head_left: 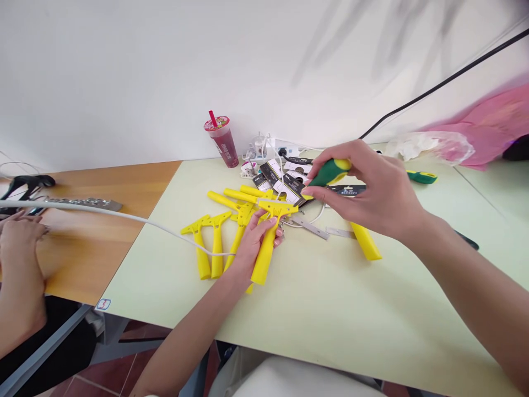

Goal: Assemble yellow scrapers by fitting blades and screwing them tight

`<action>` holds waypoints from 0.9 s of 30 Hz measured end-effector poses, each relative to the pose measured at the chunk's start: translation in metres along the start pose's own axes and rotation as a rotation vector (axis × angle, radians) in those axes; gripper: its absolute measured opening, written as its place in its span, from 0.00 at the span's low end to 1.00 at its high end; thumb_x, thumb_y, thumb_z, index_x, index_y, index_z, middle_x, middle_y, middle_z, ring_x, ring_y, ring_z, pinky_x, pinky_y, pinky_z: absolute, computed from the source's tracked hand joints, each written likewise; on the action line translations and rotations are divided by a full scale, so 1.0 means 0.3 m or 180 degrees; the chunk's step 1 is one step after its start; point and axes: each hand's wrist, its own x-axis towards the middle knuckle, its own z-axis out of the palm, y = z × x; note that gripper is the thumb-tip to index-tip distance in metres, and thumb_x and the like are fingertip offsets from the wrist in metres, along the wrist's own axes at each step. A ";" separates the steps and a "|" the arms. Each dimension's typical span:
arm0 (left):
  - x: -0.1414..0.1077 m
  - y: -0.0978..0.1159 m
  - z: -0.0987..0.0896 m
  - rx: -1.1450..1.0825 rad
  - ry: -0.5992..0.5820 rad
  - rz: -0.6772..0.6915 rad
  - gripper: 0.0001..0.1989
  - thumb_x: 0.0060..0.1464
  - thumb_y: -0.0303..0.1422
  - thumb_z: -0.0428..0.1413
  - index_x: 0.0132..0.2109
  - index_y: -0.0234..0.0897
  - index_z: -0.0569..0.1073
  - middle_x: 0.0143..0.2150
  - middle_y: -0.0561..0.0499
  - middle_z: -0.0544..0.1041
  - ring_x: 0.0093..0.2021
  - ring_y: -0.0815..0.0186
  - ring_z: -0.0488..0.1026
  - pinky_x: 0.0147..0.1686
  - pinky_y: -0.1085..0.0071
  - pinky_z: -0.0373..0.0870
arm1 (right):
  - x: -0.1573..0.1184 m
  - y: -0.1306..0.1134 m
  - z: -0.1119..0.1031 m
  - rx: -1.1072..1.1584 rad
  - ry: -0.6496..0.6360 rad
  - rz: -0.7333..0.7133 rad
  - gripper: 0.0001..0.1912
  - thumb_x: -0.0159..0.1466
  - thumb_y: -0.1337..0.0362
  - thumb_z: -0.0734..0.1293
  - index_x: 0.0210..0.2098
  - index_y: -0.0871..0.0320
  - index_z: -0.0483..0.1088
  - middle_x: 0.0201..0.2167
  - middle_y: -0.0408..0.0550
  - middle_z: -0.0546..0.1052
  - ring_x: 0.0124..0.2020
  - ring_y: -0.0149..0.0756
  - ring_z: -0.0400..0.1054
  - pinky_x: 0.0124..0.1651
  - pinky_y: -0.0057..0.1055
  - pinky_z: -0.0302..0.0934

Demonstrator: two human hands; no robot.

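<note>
My left hand (258,237) is closed around the neck of a yellow scraper (264,256), its wide head up and its handle toward me. In my right hand (372,184) is a screwdriver with a green and yellow handle (330,172), pinched between thumb and fingers. It slants down toward the right end of the scraper's head; whether its tip touches a screw there I cannot tell. Several more yellow scrapers (216,242) lie beside and behind my left hand. Flat metal blades (312,227) rest to the right of the held scraper. Another yellow handle (366,241) lies below my right hand.
Black and white packaging cards (285,184) are piled behind the scrapers, near a power strip (287,149) and a cup with a red straw (225,143). A white cable (157,225) crosses from the left. Another person's hand (20,237) is at the adjoining wooden table (136,187).
</note>
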 end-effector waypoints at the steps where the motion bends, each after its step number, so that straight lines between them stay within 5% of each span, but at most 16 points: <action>1: -0.003 0.001 0.003 0.0032 0.0011 0.0025 0.34 0.50 0.31 0.79 0.58 0.43 0.70 0.52 0.45 0.86 0.31 0.72 0.79 0.30 0.76 0.73 | 0.005 0.012 0.000 -0.0034 0.0041 0.0094 0.13 0.73 0.52 0.76 0.54 0.46 0.76 0.45 0.47 0.87 0.44 0.48 0.84 0.49 0.47 0.81; 10: -0.003 0.013 -0.003 0.0055 0.0165 0.0086 0.38 0.49 0.30 0.79 0.61 0.45 0.69 0.53 0.46 0.87 0.31 0.71 0.81 0.30 0.75 0.74 | 0.022 0.156 0.048 -0.0356 -0.0558 0.0516 0.15 0.68 0.54 0.77 0.49 0.50 0.73 0.42 0.47 0.87 0.36 0.46 0.82 0.42 0.41 0.74; 27: -0.018 0.019 0.022 -0.0020 0.0171 0.0058 0.33 0.47 0.28 0.79 0.55 0.44 0.71 0.49 0.49 0.85 0.29 0.73 0.77 0.28 0.76 0.73 | 0.013 0.190 0.071 -0.0515 -0.0753 0.0385 0.12 0.68 0.55 0.75 0.45 0.49 0.71 0.37 0.45 0.85 0.33 0.43 0.77 0.37 0.37 0.67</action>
